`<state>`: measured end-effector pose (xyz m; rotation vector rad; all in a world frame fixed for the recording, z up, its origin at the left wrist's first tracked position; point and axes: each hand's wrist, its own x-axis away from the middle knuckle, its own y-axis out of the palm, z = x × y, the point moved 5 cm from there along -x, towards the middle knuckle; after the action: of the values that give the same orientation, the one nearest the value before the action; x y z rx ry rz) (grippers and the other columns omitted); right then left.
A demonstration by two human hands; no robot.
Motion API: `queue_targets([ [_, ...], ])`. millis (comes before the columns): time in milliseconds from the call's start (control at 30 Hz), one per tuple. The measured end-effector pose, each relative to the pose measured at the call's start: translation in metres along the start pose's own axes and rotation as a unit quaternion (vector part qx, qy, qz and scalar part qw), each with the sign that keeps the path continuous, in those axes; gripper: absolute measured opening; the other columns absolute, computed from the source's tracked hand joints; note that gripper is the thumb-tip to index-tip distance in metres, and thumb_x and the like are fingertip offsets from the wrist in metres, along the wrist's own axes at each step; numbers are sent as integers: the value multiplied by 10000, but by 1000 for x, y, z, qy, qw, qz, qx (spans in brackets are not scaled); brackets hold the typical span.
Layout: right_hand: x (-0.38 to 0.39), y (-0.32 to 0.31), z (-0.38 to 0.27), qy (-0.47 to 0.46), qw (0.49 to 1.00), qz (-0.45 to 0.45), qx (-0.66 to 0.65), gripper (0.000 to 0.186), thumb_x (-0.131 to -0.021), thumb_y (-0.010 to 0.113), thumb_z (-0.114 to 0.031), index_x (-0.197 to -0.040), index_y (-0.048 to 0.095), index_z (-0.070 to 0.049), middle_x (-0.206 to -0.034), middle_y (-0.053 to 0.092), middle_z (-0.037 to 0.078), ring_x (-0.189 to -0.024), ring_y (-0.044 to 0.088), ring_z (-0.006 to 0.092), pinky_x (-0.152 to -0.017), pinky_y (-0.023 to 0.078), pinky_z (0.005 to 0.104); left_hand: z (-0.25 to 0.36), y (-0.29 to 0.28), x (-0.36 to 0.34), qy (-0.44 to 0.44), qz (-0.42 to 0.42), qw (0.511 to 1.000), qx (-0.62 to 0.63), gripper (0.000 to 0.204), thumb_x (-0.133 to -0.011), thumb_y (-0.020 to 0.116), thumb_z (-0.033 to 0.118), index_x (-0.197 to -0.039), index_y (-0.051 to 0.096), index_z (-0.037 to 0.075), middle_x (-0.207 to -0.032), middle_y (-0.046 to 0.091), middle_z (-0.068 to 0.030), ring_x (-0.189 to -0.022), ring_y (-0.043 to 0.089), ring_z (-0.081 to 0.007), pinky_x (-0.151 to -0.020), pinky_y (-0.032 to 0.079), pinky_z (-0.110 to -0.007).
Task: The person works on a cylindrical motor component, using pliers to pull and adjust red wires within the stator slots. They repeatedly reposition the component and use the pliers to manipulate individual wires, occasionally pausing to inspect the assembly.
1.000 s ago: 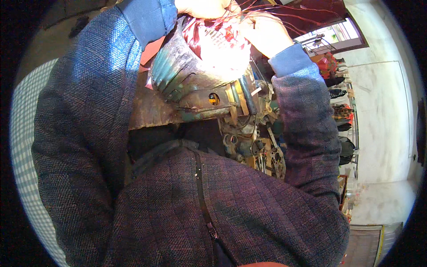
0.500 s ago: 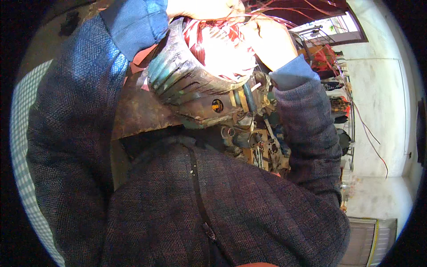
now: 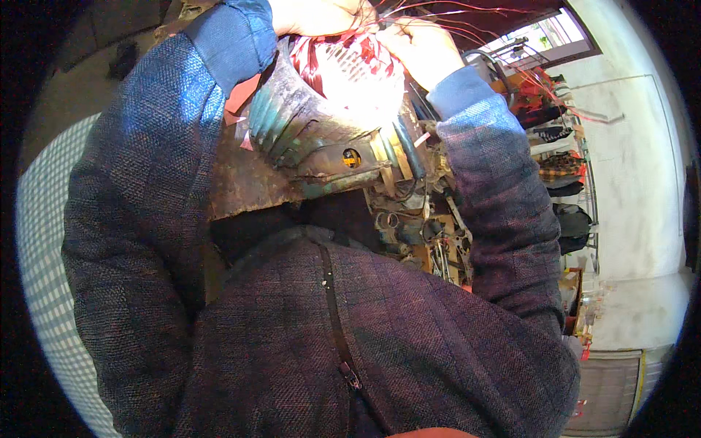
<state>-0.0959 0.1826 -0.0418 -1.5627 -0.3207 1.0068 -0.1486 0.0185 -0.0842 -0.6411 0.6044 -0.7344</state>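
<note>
A finned, worn electric motor housing lies on a metal bench, its round opening facing up. Inside, red-brown copper windings line the bore, and glare washes out much of them. Over the far rim, my left hand has its fingers bent closed around copper wires at the windings' edge. Close beside it, my right hand pinches the same bundle of wires from the right. Loose copper wires fan out beyond my hands to the upper right. Bright light partly hides the fingertips.
The rusty bench top ends just before my body. Tools and metal parts crowd the area to the right of the motor. Clothes hang on a rack along the pale wall. A checked cloth is at far left.
Both hands and the motor appear slightly higher and farther left in the view, which has shifted a little. My fingers stay together at the wires, whose loose ends have swung.
</note>
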Motion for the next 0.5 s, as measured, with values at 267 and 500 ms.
queue_targets([
  [267, 44, -36, -1, 218, 971, -14, -95, 237, -985, 695, -271, -976, 741, -40, -786, 669, 17, -681, 596, 98, -652, 488, 279, -24, 2, -3, -38, 87, 987, 130, 208, -1068, 565, 160, -1040, 722, 26, -909, 720, 12, -836, 609, -106, -805, 518, -298],
  [500, 64, -40, -28, 76, 991, 48, -101, 196, -999, 679, -206, -1105, 750, -58, -1041, 728, 71, -933, 704, 167, -839, 560, 290, 48, -29, 79, 51, 502, 863, -23, 220, -1060, 550, 119, -1199, 639, -25, -953, 708, -71, -851, 656, -143, -748, 532, -299],
])
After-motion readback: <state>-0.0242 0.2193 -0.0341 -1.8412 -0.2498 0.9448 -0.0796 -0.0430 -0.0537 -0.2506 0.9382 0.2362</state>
